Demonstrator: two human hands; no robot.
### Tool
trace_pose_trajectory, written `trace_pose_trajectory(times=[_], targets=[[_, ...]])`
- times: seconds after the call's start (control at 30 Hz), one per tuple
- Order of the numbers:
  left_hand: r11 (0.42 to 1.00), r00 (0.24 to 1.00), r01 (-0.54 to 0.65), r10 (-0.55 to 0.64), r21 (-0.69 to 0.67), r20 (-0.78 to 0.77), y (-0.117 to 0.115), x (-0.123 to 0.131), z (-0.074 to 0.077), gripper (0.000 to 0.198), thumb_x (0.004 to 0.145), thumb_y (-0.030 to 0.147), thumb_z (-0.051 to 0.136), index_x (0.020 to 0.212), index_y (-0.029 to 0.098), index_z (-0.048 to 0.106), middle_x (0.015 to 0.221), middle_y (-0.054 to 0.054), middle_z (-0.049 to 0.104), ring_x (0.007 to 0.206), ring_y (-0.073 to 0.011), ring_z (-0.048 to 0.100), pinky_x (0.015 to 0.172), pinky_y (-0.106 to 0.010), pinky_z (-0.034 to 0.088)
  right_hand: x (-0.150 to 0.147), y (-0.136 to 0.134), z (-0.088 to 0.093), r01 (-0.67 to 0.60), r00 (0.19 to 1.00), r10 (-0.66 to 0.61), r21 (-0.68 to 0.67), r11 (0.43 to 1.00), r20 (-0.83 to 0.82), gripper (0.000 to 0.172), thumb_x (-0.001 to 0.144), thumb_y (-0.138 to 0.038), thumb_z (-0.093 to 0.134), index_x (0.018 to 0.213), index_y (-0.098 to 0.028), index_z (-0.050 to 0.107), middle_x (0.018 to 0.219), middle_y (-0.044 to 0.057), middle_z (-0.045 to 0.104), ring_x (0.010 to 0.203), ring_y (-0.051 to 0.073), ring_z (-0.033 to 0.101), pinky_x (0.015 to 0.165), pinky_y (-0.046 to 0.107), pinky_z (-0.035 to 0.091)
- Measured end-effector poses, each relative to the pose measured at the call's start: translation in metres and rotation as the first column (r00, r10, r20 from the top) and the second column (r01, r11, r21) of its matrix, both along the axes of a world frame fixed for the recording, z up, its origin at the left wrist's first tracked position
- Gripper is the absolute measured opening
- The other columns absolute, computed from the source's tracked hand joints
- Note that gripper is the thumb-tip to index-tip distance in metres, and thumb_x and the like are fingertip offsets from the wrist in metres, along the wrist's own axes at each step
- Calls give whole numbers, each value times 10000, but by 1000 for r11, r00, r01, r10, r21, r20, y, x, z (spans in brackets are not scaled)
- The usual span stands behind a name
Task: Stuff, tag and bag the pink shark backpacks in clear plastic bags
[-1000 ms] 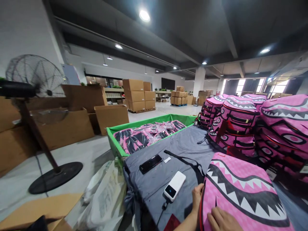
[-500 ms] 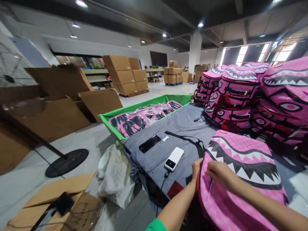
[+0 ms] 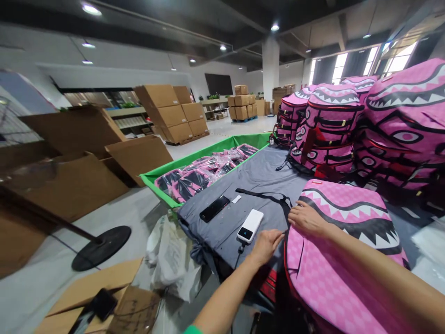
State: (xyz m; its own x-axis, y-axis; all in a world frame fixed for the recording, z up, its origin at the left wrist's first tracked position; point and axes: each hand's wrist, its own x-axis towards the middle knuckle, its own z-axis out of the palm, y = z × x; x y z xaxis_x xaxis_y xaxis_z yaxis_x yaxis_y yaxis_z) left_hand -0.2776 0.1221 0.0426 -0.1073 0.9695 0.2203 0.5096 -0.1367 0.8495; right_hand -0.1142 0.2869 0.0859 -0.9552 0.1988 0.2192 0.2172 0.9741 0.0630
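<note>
A pink backpack (image 3: pixel 333 273) with a printed shark mouth lies on the grey cloth of the table at the right, its dark side with red trim turned toward me. My right hand (image 3: pixel 306 219) has its fingers curled over the backpack's far-left edge, gripping it. Just left of the same edge, my left hand (image 3: pixel 267 246) is closed in a pinch; what sits between its fingertips is too small to make out. Close by the left hand lies a white power bank (image 3: pixel 251 226) with a cable plugged in. A black strap (image 3: pixel 260 195) stretches out beyond the hands.
A black phone (image 3: pixel 214 208) rests on the grey cloth (image 3: pixel 257 171). Beside the table, a green-lined bin (image 3: pixel 153 178) holds plastic-wrapped pink items. More shark-print backpacks (image 3: pixel 333 125) stand stacked at the right. Open cartons (image 3: pixel 86 181) and a round black stand base (image 3: pixel 100 248) occupy the floor at left.
My left hand has moved left, off the backpack's side. My right hand has gone from a raised fist over the bag to a grip on its far-left edge. The view has shifted slightly.
</note>
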Motion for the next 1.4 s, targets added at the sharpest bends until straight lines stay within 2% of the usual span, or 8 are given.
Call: trace_pose_trajectory(times=[0.17,0.4,0.6,0.77,0.97,1.1,1.2,1.4], targets=[[939,884,331,-275,90,-377,-88,55,-18,329,907,254,435,589,169,452,508,12,420,473,-96,314,493,-251,226,-23,14,-25,67,997,-66,19,998,-48,229,913,-178,506,720,-147,626,753,85,626,773,189,532,882,358,373],[878,789,469,-464,-92,-402,-61,178,13,311,858,274,584,576,157,522,494,3,534,421,-85,312,447,-262,170,25,-29,23,145,975,-139,22,989,-173,182,982,-254,522,1064,-169,660,1128,116,650,1021,210,589,871,327,451],[954,939,274,-237,124,-251,-53,178,18,259,807,125,488,550,152,473,469,2,535,391,-76,402,449,-286,172,198,-156,4,192,839,-92,132,973,-536,315,921,-114,461,1185,-173,622,918,97,680,806,167,663,678,246,528],[679,847,449,-118,580,-518,-58,192,22,215,872,216,483,680,155,556,538,-6,515,430,-126,453,423,-333,205,218,-212,-53,417,687,-339,-33,908,-642,239,972,-164,507,1170,-179,640,999,74,692,818,148,696,707,182,570],[793,640,414,95,447,-762,-44,144,40,717,803,649,703,1285,130,591,1095,-131,694,955,-282,669,804,-411,534,181,-226,-54,505,366,-499,-282,816,-786,99,980,-176,527,1044,-179,602,884,46,611,727,124,667,656,162,560],[785,479,494,112,374,-870,-37,130,15,569,917,589,603,1345,214,586,1340,-112,639,1217,-263,616,957,-383,512,176,-228,-44,504,383,-484,-261,824,-787,96,1000,-178,491,996,-169,587,835,42,588,683,118,636,595,166,538],[730,500,525,151,437,-853,-40,136,0,406,1033,424,438,1323,207,620,1330,-80,653,1250,-228,603,1027,-358,470,192,-227,-44,543,407,-480,-216,811,-777,146,1012,-162,470,1010,-184,614,842,34,630,734,123,641,656,171,553],[507,656,532,259,678,-709,-54,148,-16,421,1051,292,350,1132,147,737,1223,-85,710,1229,-226,626,1180,-357,361,236,-177,-52,518,16,-657,-556,650,-754,217,937,-399,641,866,-199,686,818,36,625,652,123,597,565,209,504]])
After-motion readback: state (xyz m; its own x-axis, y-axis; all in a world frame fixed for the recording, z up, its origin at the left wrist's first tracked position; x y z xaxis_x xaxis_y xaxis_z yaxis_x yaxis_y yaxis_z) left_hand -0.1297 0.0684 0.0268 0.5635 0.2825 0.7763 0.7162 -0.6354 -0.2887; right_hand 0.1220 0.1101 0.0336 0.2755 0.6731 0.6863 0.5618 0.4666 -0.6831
